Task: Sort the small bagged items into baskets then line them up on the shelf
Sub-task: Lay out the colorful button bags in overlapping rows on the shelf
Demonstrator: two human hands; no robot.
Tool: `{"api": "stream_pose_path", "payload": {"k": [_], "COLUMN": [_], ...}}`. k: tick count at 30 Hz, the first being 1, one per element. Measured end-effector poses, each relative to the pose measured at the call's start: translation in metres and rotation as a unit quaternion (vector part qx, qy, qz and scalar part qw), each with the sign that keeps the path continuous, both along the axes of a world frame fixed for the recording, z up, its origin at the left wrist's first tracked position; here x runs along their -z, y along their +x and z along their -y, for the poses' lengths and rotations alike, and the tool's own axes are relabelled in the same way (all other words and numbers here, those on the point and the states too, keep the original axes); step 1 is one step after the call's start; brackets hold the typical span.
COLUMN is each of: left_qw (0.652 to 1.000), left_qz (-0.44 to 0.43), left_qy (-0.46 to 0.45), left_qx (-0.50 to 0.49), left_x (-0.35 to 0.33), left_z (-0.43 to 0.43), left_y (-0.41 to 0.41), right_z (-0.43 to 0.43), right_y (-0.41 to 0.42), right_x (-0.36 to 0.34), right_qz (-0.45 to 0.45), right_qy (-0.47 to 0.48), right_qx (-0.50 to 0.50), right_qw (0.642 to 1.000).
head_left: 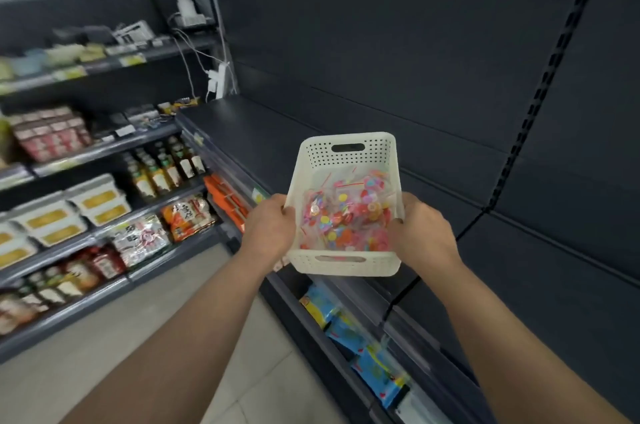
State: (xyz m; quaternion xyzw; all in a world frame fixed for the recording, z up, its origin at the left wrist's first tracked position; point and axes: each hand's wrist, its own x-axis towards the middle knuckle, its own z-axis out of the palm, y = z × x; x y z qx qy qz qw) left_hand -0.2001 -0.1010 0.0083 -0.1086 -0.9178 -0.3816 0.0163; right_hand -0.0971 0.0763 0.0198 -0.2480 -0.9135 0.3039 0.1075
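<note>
blue packets (363, 337): lower tier, below and nearer than the basket. Not in the travel path.
floor (173, 337): open aisle left of the basket, so there's room to step or back off.
left hand (268, 227): clamps the basket's left long wall near its near end, thumb hooked over the rim.
right hand (420, 233): same hold on the right long wall, fingers wrapped round the rim.
grip logic: two-sided hold at matching points keeps the load level and square for a straight push, my read.
basket (346, 266): white perforated, slot handle in each short end, long axis pointing at the back panel. The near end hangs out past the shelf's front edge.
contact: can't tell if the base is already on the shelf or just above it, because the basket hides the underside.
bagged items (346, 215): inside the basket, a loose pile of clear bags with multicoloured bits, sitting below the rim. Nothing should spill on a level slide.
orange packets (225, 196): just left of the basket, one tier down, clear of it.
dark shelf (277, 136): bare deck ahead of the basket and to both sides, with nothing to line up against yet.
back panel (415, 42): hard stop beyond the basket's far end, with deck showing between.
slotted upright (540, 87): right of the basket, well apart.
power strip (220, 80): far left of the basket at the shelf's end, cables hanging. Keep the row away from it.
step judged: sorting done for this basket, placing in hand.
</note>
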Motion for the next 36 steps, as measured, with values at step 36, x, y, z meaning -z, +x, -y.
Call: {"api": "stream_pose_path", "payload": {"k": [36], "left_qw": [0.995], "left_qz": [0.031], "left_qy": [0.024], "left_qx": [-0.088], "left_x": [-0.001], "left_z": [0.275], "left_y": [-0.299], "right_z": [0.268], "right_y": [-0.345], "right_x": [0.012], "right_qz": [0.016], "right_qy": [0.024], "right_qx": [-0.052], "right_qw": [0.998]}}
